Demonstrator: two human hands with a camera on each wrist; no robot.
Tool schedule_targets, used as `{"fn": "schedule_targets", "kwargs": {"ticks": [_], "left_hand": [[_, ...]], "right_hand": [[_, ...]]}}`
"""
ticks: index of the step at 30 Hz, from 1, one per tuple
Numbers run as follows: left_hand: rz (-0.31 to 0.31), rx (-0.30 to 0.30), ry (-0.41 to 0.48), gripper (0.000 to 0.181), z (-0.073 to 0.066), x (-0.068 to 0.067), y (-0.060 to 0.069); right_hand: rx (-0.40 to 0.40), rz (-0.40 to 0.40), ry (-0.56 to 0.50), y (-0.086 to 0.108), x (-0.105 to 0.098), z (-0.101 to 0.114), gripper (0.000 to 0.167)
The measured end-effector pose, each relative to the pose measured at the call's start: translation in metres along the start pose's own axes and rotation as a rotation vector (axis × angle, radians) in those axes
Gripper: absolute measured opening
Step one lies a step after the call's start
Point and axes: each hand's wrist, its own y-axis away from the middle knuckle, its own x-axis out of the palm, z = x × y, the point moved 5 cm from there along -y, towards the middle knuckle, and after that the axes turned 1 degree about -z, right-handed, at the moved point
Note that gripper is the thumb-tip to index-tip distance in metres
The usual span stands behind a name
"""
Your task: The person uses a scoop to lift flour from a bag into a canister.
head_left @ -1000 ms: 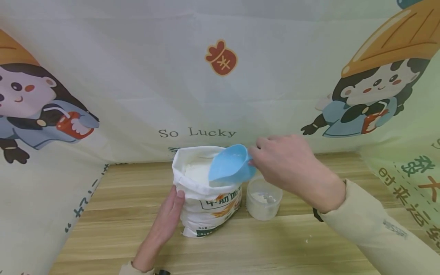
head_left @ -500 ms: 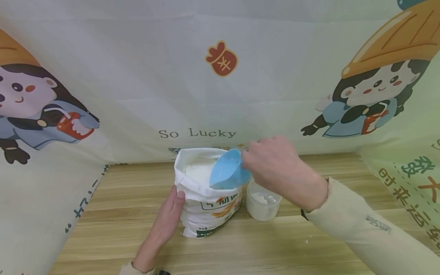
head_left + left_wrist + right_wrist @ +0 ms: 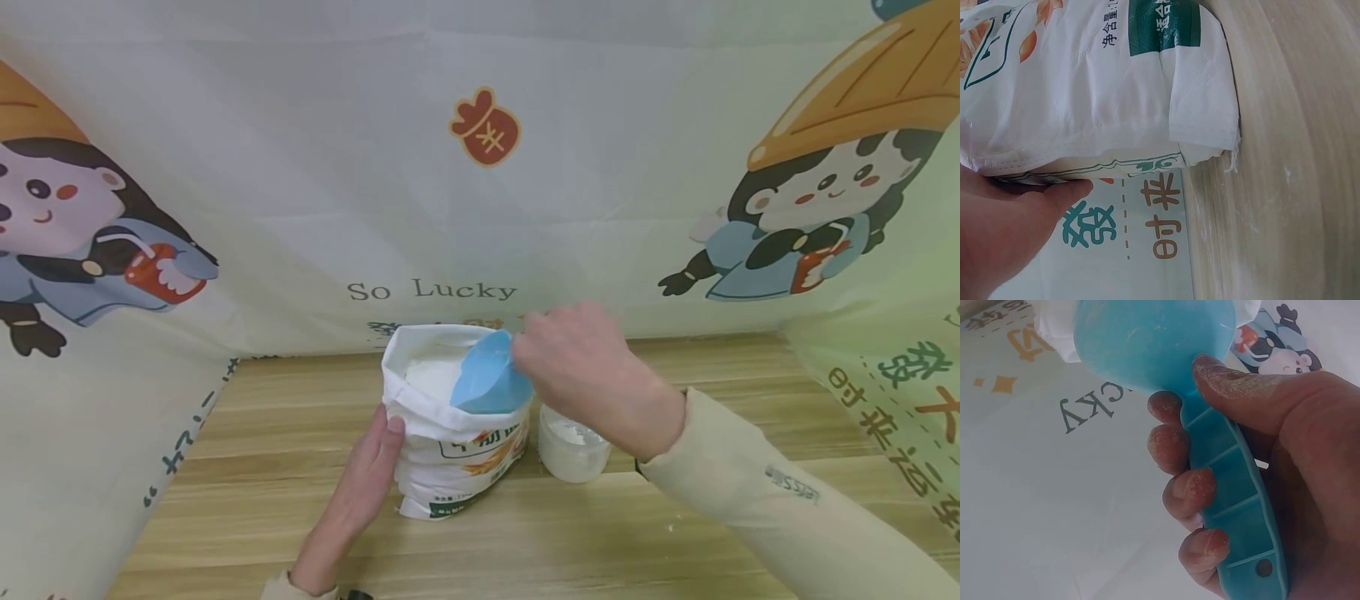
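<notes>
A white printed bag (image 3: 457,467) of white powder stands upright with its mouth rolled open. My left hand (image 3: 367,475) rests against its left side, the thumb near the rim; the left wrist view shows this hand (image 3: 1016,225) along the bag's edge (image 3: 1116,112), most fingers hidden behind it. My right hand (image 3: 592,367) grips a blue scoop (image 3: 491,375), whose bowl is tilted inside the bag's mouth at the right. In the right wrist view, fingers and thumb curl round the scoop's ribbed handle (image 3: 1229,481).
A clear round container (image 3: 572,450) with some white powder stands just right of the bag, partly under my right hand. The wooden table (image 3: 285,433) meets a printed cloth backdrop (image 3: 337,167) behind and at both sides. White specks lie on the table at the right.
My right hand has moved left and slightly down with the scoop, whose bowl sits lower in the bag's mouth. The left hand stays at the bag's side.
</notes>
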Motion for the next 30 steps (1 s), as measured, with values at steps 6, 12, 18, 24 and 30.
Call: {"fn": "schedule_targets", "kwargs": {"ticks": [6, 12, 18, 24, 30], "left_hand": [[-0.005, 0.012, -0.004, 0.053, -0.001, 0.0, -0.001], [-0.003, 0.016, -0.006, 0.053, -0.002, 0.001, -0.001], [-0.001, 0.006, -0.005, 0.053, -0.001, 0.001, 0.0], [0.003, 0.006, 0.0, 0.053, -0.002, 0.001, 0.0], [0.003, -0.003, 0.003, 0.052, -0.002, 0.001, 0.0]], "right_hand": [[0.011, 0.009, 0.005, -0.005, 0.002, 0.004, 0.031], [0.014, -0.002, 0.011, -0.009, 0.006, 0.006, 0.033], [0.006, -0.022, 0.0, -0.01, 0.011, 0.007, 0.032], [0.01, -0.028, -0.038, -0.01, 0.015, 0.007, 0.033], [0.024, -0.041, -0.045, -0.01, 0.021, 0.007, 0.024]]}}
